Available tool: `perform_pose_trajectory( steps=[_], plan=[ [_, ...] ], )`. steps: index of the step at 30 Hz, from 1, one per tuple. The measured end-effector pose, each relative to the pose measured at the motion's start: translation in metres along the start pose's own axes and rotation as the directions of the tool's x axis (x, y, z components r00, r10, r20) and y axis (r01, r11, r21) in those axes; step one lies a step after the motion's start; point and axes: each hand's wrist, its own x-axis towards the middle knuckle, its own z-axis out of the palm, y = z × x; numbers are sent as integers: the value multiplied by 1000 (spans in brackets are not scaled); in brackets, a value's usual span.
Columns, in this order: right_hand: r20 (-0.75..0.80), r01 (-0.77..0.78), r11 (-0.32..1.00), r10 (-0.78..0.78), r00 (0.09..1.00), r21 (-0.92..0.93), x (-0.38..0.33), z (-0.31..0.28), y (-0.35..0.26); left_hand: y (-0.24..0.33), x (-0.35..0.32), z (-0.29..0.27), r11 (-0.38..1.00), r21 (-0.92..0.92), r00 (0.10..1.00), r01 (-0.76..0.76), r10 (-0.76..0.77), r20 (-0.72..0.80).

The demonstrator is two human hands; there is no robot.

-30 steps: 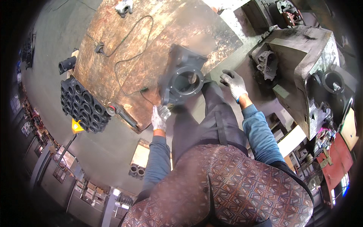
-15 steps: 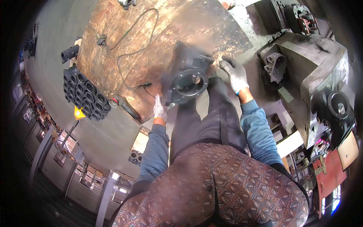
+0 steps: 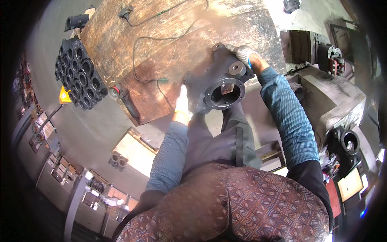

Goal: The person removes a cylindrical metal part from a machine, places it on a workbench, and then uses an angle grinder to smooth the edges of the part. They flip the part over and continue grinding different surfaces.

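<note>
A heavy dark cast-metal housing (image 3: 219, 82) with a round flanged opening rests at the near edge of a rusty steel plate (image 3: 169, 44). My left hand (image 3: 182, 101), in a pale glove, grips the housing's left side. My right hand (image 3: 244, 54), in a grey glove, holds its far upper corner beside a round boss. Both arms wear blue sleeves.
A black stack of similar round-holed castings (image 3: 80, 78) lies at the plate's left. An angle grinder (image 3: 128, 103) with a thin cable (image 3: 153, 38) sits on the plate. A grey machine block (image 3: 330, 101) and further castings (image 3: 348, 141) stand to the right.
The housing has been lifted and tilted toward me, so its round opening now faces up. My right hand moved from the floor side onto its far corner; the view drew closer.
</note>
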Motion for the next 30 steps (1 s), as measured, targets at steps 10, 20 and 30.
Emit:
perform_pose_trajectory(
  steps=[10,20,30],
  plan=[
    [-238,136,715,43,970,686,-45,37,51,22,-44,0,106,793,562,-600,762,323],
    [-313,226,553,67,947,802,-56,98,83,20,-7,2,868,66,864,-492,478,156],
    [-341,225,532,130,931,817,-61,100,76,19,35,-30,922,-152,922,-356,373,101]
  ],
)
